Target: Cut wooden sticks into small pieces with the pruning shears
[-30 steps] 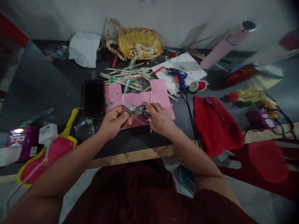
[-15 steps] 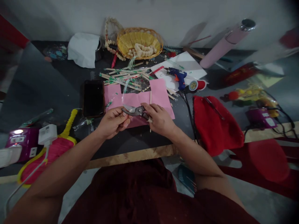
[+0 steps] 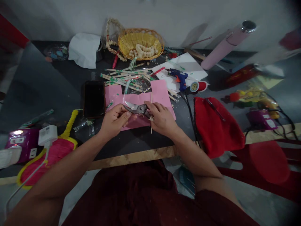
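Craft workbench: glue gun [image 3: 180, 79], sticks [image 3: 124, 78]

Pink paper [image 3: 162, 91]; grey-metal shears [image 3: 135, 109]; yellow basket [image 3: 131, 39]; blue glue gun [image 3: 180, 78]; red cloth [image 3: 217, 125]; black table [image 3: 47, 84].

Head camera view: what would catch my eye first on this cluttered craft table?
Probably the two hands at the centre: the right hand grips a pair of cutters and a thin wooden stick, while the left hand touches the blades, all above a pink paper sheet. Behind them a yellow woven basket stands by the wall, and a red cloth lies to the right.
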The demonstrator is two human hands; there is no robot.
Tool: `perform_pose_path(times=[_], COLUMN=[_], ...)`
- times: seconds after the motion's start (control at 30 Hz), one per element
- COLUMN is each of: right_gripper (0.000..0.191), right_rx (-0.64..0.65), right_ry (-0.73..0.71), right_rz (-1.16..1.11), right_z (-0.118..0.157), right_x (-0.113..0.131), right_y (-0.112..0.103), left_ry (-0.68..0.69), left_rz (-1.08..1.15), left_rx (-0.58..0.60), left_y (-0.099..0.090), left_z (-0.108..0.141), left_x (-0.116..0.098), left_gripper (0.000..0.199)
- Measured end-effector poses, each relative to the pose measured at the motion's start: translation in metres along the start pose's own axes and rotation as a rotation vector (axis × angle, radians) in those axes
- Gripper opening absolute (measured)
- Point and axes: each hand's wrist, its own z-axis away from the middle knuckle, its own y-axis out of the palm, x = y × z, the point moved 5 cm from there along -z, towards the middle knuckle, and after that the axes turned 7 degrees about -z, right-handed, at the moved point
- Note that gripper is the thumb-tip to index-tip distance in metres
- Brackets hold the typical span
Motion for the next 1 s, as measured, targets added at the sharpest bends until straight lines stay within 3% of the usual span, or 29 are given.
perform_pose_path(times=[0.1,0.23,0.7,1.0], right_gripper=[0.058,0.06,0.049,0.07], right_rx=[0.012,0.019,0.037,0.023], right_ry=[-0.008,-0.015,-0.026,-0.088], right_rz=[0.036,0.038,0.04,0.04], right_z=[0.0005,0.0011,0.0043,0.0004], right_x=[0.0021,0.0032,0.0031,0.0001], right_y=[-0.0011,-0.0019,-0.0024,-0.0009], left_ry=[0.031,-0.047,-0.135,-0.257], left_rz=[-0.004,0.071,0.167,0.218], left_rx=[0.04,0.096,0.079,0.201], left_y=[0.0005,0.0028,0.0069,0.0087], left_z=[0.0,0.0006,0.0055,0.005], left_x=[-0.0008,-0.0015,-0.0044,-0.0032], left_gripper=[0.023,0.024,0.028,0.03])
